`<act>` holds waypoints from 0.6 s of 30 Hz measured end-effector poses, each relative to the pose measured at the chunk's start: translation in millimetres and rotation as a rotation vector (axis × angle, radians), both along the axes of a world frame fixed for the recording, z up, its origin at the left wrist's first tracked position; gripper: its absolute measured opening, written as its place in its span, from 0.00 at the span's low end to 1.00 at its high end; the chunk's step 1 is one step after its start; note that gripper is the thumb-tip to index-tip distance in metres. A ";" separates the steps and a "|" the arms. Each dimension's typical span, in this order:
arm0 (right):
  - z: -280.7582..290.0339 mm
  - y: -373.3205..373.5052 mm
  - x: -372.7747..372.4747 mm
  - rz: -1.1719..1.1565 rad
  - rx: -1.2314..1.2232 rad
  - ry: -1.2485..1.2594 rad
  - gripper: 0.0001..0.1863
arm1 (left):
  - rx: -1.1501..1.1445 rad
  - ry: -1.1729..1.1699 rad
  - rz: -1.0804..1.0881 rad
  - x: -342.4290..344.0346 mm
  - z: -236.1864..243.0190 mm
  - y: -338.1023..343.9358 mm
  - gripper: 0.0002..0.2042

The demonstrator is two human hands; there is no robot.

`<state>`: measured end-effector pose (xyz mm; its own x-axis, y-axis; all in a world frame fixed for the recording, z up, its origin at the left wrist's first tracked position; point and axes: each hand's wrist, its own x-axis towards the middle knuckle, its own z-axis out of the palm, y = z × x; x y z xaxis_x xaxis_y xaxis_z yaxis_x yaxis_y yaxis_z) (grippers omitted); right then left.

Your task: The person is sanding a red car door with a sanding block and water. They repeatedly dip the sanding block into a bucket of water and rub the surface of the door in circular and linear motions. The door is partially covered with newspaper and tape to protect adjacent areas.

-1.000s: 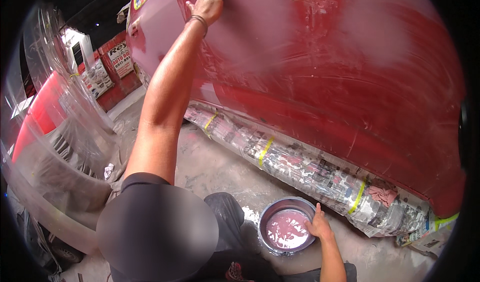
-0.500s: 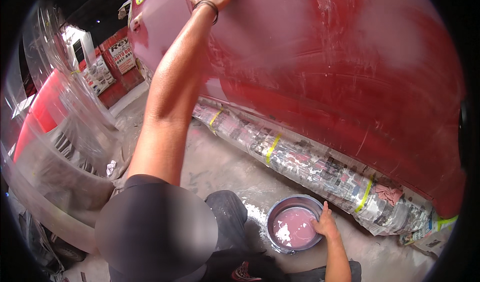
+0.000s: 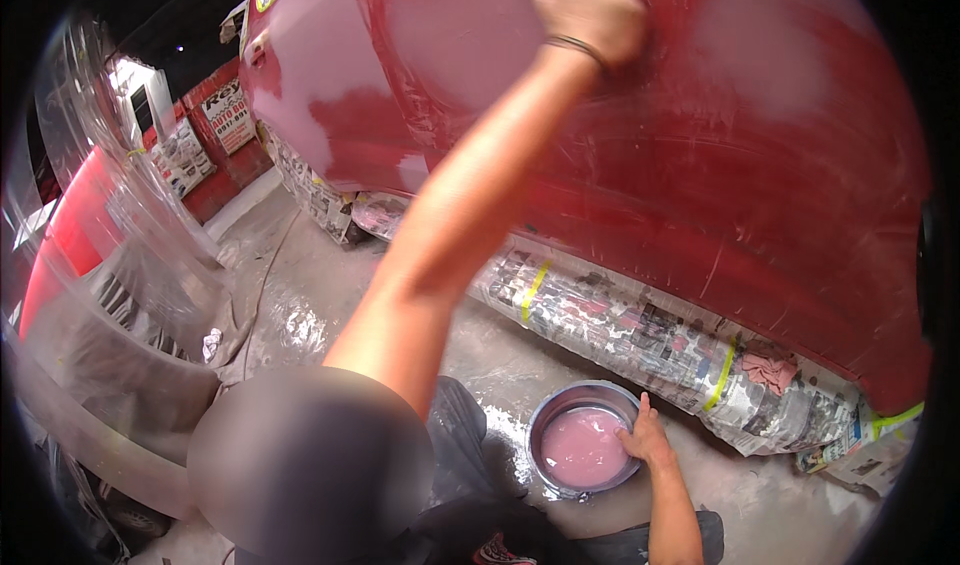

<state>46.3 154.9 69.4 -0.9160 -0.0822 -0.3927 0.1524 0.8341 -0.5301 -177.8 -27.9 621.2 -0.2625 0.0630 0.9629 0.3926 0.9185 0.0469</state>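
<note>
Stretched up to the red car door (image 3: 640, 185), my left hand (image 3: 595, 15) is smeared by motion. Its fingers run to the top edge of the picture, and I cannot make out whether anything lies under the palm. A dark band circles that wrist. Low on the right, my right hand (image 3: 648, 437) grips the rim of a round dark basin (image 3: 536, 427), thumb inside and fingers along the outer wall. Cloudy pink liquid (image 3: 585, 450) fills its bottom. Dull pinkish, sanded-looking patches and wet streaks cover parts of the door.
The car's lower sill is wrapped in newspaper (image 3: 625, 315) with yellow tape. A crumpled pink cloth (image 3: 768, 373) lies on it. Clear plastic sheeting (image 3: 110, 265) hangs at left over a red car part. A hose (image 3: 262, 295) runs along the wet concrete floor.
My left hand has swept right across the door. The view has shifted slightly, and more floor and wrapped sill show at left. My right hand stays on the basin rim.
</note>
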 end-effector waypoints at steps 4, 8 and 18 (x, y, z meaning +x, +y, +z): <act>-16.2 2.8 1.9 0.011 -0.079 0.096 0.61 | -0.177 0.243 -0.114 10.2 -28.1 25.5 0.36; -7.7 10.6 3.2 -0.005 -0.089 0.107 0.60 | 0.062 0.074 -0.122 -22.3 -19.2 -47.0 0.34; -10.6 14.4 -0.1 -0.004 -0.098 0.092 0.57 | 0.008 0.141 -0.147 -23.6 -58.3 0.5 0.33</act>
